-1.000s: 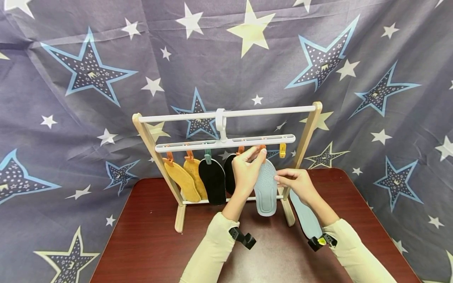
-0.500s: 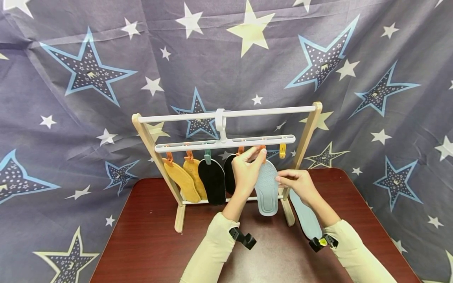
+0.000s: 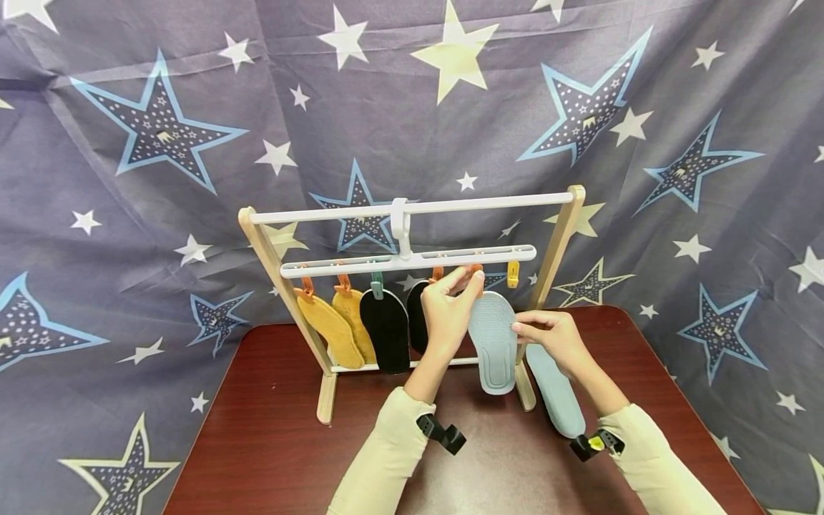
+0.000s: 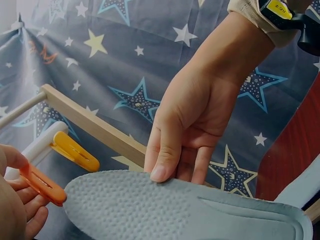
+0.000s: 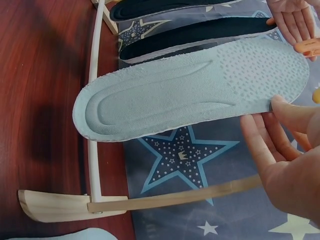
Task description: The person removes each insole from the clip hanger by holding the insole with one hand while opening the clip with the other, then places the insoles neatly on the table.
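Note:
My left hand (image 3: 445, 315) pinches an orange clothespin (image 4: 44, 185) hanging from the white hanger bar (image 3: 347, 266). With thumb and fingers, my right hand (image 3: 558, 343) grips the side edge of a light blue insole (image 3: 496, 347), near its dimpled end. In the left wrist view that end lies right beside the clothespin's tip; whether they touch I cannot tell. A second light blue insole (image 3: 556, 393) lies on the table by the rack's right foot. Two black insoles (image 3: 385, 332) and two yellow insoles (image 3: 330, 329) hang from clothespins to the left.
A wooden rack (image 3: 556, 243) with white rods carries the hanger by its hook (image 3: 400, 222). At the bar's right end hangs a yellow clothespin (image 3: 513, 275). The dark red table (image 3: 270, 429) extends in front; a star-patterned cloth (image 3: 212, 107) hangs behind.
My right hand has moved slightly right with the light blue insole, which now sits farther right of the orange clothespin. My left hand has stayed at the clothespin.

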Tool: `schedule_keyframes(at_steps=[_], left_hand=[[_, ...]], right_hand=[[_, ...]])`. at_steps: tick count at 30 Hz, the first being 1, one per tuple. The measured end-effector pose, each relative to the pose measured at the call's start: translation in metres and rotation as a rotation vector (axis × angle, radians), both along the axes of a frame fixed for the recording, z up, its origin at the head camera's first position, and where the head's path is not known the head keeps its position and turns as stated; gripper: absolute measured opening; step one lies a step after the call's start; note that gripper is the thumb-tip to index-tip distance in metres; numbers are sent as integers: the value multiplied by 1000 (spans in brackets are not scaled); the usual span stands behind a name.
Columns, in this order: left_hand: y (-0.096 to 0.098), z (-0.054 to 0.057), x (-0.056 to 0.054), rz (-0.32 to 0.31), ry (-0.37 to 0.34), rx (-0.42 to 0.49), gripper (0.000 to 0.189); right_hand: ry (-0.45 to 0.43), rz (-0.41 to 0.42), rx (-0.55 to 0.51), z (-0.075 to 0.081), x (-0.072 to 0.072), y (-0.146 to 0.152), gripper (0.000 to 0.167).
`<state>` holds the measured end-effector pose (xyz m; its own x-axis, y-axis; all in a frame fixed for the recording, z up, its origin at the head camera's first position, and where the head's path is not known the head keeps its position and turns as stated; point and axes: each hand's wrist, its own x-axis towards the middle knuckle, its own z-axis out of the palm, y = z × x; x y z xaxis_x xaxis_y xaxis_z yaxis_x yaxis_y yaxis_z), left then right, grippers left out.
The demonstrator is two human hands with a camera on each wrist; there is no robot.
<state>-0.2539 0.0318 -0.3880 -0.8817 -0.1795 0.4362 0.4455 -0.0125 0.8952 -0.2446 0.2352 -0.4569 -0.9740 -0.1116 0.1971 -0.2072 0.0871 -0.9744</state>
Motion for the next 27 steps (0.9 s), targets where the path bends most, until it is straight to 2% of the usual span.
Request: schedule_keyframes(at_steps=[7, 11, 17, 27], left_hand=[[-1, 1, 0, 3, -2, -10, 28], [-1, 1, 1, 1, -3, -20, 28], [-1, 0, 1, -1, 1, -36, 29], [-2, -1, 2, -28, -3, -27, 33]], right_hand=[[-19, -22, 13, 2, 2, 9, 32], [-19, -25, 3, 2, 3, 14, 29], [-12, -17, -49, 2, 5, 22, 15], [-12, -28, -143, 4, 8, 34, 16]])
